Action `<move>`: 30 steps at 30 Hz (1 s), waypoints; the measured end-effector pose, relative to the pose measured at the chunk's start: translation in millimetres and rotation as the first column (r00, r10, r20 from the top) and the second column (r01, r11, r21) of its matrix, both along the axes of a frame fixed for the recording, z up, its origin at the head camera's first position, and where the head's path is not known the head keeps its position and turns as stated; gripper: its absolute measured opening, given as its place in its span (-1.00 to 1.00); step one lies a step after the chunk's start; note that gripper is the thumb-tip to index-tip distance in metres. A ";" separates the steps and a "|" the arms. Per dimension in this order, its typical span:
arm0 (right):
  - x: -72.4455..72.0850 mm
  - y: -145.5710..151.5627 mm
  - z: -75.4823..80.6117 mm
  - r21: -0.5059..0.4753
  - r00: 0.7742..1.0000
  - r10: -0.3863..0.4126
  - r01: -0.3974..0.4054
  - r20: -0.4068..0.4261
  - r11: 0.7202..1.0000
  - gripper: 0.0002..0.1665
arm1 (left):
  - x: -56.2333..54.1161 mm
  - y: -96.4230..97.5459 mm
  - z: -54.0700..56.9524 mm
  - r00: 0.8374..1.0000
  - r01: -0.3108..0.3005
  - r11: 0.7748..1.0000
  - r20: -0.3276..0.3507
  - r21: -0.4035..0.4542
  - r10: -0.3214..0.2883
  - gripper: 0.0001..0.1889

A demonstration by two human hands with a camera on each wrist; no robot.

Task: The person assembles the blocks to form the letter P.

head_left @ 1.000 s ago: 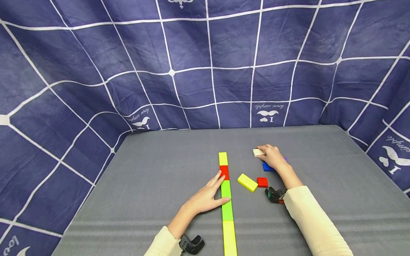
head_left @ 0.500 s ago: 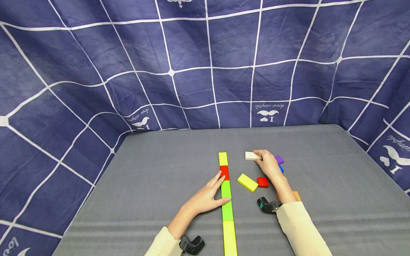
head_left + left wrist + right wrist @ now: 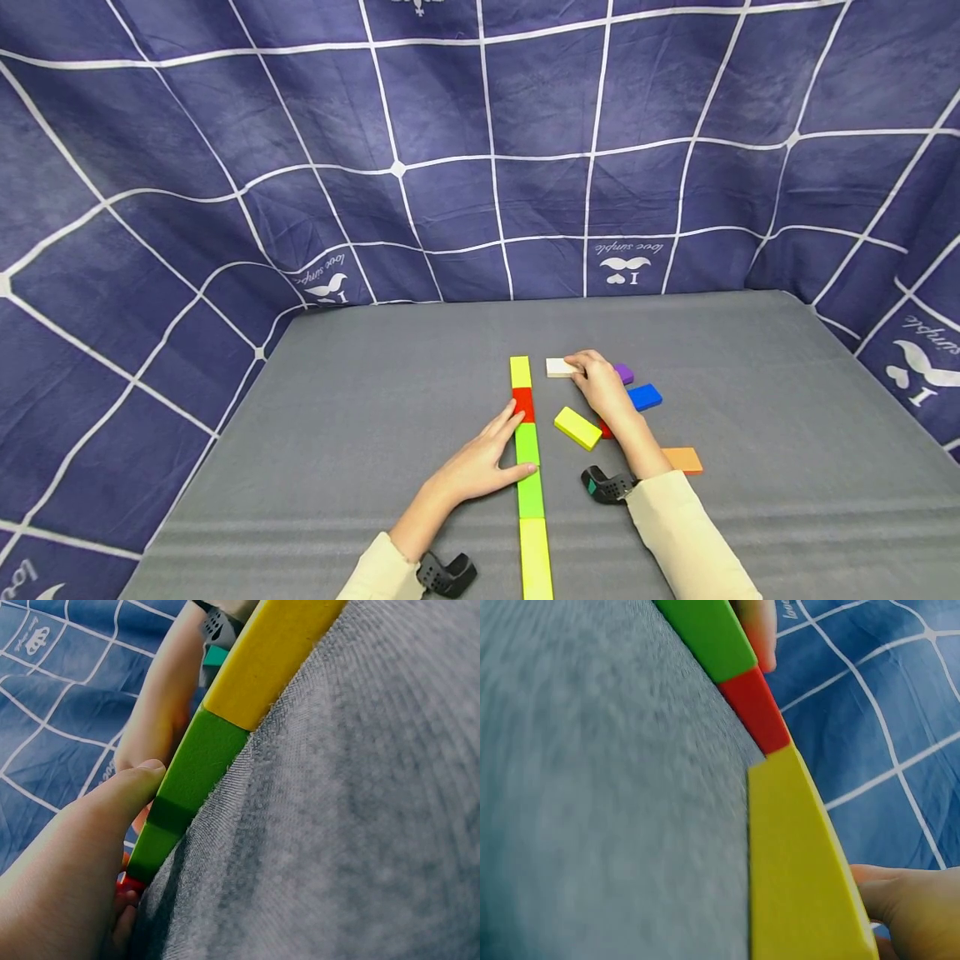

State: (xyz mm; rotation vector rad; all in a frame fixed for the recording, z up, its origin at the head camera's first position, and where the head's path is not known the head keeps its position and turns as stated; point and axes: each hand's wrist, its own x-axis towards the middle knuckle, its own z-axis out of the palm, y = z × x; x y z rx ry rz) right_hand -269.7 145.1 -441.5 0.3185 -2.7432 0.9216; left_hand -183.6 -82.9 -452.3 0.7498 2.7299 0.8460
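Note:
A straight row of blocks runs away from me: a yellow block (image 3: 536, 558), two green blocks (image 3: 531, 497), a red block (image 3: 527, 403) and a small yellow block (image 3: 520, 372) at the far end. My left hand (image 3: 472, 471) lies along the row's left side, fingers fairly straight at the red block and thumb on the greens; in the left wrist view its thumb touches a green block (image 3: 202, 754). To the right of the row's far end, my right hand (image 3: 600, 387) pinches a white block (image 3: 558, 367), with a gap to the row. In the right wrist view the white block is hidden.
Right of the row lie a loose yellow block (image 3: 578, 427), a blue block (image 3: 646, 397), a purple block (image 3: 624, 373), an orange block (image 3: 682, 460) and a red block (image 3: 606, 430) partly behind the right arm. A blue checked cloth (image 3: 555, 200) hangs behind the grey table (image 3: 375, 375).
My right hand has carried the white block left, toward the row's far end. The blue, purple and orange blocks have come into fuller view. The left hand has stayed in place.

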 end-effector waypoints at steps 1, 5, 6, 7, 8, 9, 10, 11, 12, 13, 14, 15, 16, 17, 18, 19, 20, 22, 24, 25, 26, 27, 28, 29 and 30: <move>-1.0 -2.2 0.2 0.001 1.000 0.001 -0.001 0.007 1.000 -0.69 | 0.1 -0.2 0.0 1.000 -0.002 1.000 0.006 0.001 0.002 -0.18; -6.3 -9.7 1.0 0.009 1.000 0.013 -0.013 0.024 1.000 -0.69 | -0.4 -0.2 0.0 1.000 -0.001 1.000 0.006 0.002 0.001 -0.18; -7.5 -11.2 1.1 0.013 1.000 0.017 -0.018 0.024 1.000 -0.70 | -0.5 -0.2 -0.1 1.000 0.000 1.000 0.002 0.001 0.000 -0.18; -8.1 -12.6 1.2 0.014 0.999 0.024 -0.024 0.026 1.000 -0.70 | -0.5 -0.1 -0.2 1.000 0.002 1.000 -0.001 0.000 -0.002 -0.18; -8.9 -14.0 1.1 0.018 0.999 0.029 -0.030 0.027 0.999 -0.70 | -0.5 -0.2 -0.3 1.000 0.003 1.000 -0.004 0.000 -0.003 -0.18; -9.2 -15.2 1.2 0.022 0.999 0.035 -0.035 0.028 0.999 -0.70 | -0.5 -0.2 -0.6 1.000 0.005 1.000 -0.006 -0.002 -0.005 -0.18; -9.6 -16.6 1.2 0.023 0.999 0.039 -0.040 0.027 0.999 -0.70 | -0.6 -0.3 -0.8 1.000 0.006 1.000 -0.007 -0.002 -0.006 -0.17; -9.9 -17.7 1.4 0.022 0.999 0.044 -0.045 0.027 0.999 -0.71 | -0.7 -0.4 -1.1 1.000 0.008 1.000 -0.007 -0.001 -0.008 -0.17; -9.9 -18.8 1.7 0.021 0.998 0.051 -0.051 0.028 0.998 -0.71 | -0.9 -0.5 -1.3 1.000 0.007 1.000 -0.007 0.000 -0.007 -0.17; -9.7 -19.4 1.6 0.022 0.998 0.058 -0.059 0.027 0.998 -0.71 | -1.0 -0.4 -1.6 1.000 0.006 1.000 -0.005 0.000 -0.006 -0.17; -9.7 -19.8 1.7 0.023 0.998 0.064 -0.064 0.027 0.998 -0.71 | -1.0 -0.3 -1.9 1.000 0.005 1.000 -0.002 0.001 -0.005 -0.18; -9.8 -19.9 2.0 0.023 0.997 0.070 -0.071 0.026 0.997 -0.71 | -1.1 -0.1 -2.1 1.000 0.004 1.000 0.000 0.002 -0.004 -0.18; -9.9 -19.8 2.5 0.020 0.997 0.076 -0.077 0.029 0.997 -0.70 | -1.3 -0.1 -1.9 1.000 0.004 1.000 0.000 0.003 -0.004 -0.18; -9.9 -19.1 3.1 0.017 0.996 0.085 -0.085 0.034 0.996 -0.70 | -1.3 0.0 -1.8 1.000 0.003 1.000 0.000 0.003 -0.003 -0.18; -10.0 -17.8 3.6 0.013 0.995 0.095 -0.096 0.041 0.995 -0.69 | -1.2 0.2 -1.7 1.000 0.004 1.000 0.000 0.002 -0.004 -0.18; -10.0 -15.8 4.3 0.009 0.993 0.105 -0.105 0.048 0.994 -0.68 | -1.2 0.4 -1.7 1.000 0.004 1.000 -0.001 0.001 -0.004 -0.18; -9.8 -13.4 5.7 -0.003 0.992 0.114 -0.114 0.061 0.994 -0.67 | -1.1 0.5 -1.7 1.000 0.005 1.000 -0.003 0.000 -0.005 -0.18; -9.2 -6.7 9.1 -0.029 0.987 0.137 -0.135 0.087 0.990 -0.64 | -0.7 0.7 -1.9 1.000 0.009 1.000 -0.011 -0.002 -0.009 -0.18; -7.7 2.7 13.1 -0.043 0.981 0.157 -0.153 0.116 0.987 -0.60 | -0.2 0.7 -2.1 1.000 0.010 1.000 -0.016 -0.004 -0.010 -0.18; -7.0 8.2 14.8 -0.038 0.978 0.165 -0.161 0.126 0.986 -0.58 | -0.1 0.5 -2.2 1.000 0.011 1.000 -0.020 -0.004 -0.011 -0.18; -6.3 13.7 16.4 -0.026 0.976 0.173 -0.171 0.133 0.985 -0.55 | 0.1 0.4 -2.1 1.000 0.012 1.000 -0.024 -0.002 -0.012 -0.18; -5.8 19.5 17.2 -0.005 0.974 0.180 -0.181 0.140 0.983 -0.53 | 0.2 0.2 -2.1 1.000 0.013 1.000 -0.027 0.002 -0.013 -0.18; -5.1 25.1 17.3 0.018 0.972 0.184 -0.189 0.147 0.982 -0.51 | 0.2 0.0 -2.1 1.000 0.012 1.000 -0.029 0.004 -0.012 -0.18; -4.5 30.5 16.9 0.039 0.970 0.186 -0.194 0.156 0.980 -0.49 | 0.2 -0.3 -2.1 0.999 0.013 1.000 -0.032 0.007 -0.012 -0.18; -4.4 35.4 15.8 0.057 0.968 0.192 -0.203 0.160 0.977 -0.47 | 0.2 -0.5 -2.1 0.999 0.013 1.000 -0.035 0.008 -0.013 -0.18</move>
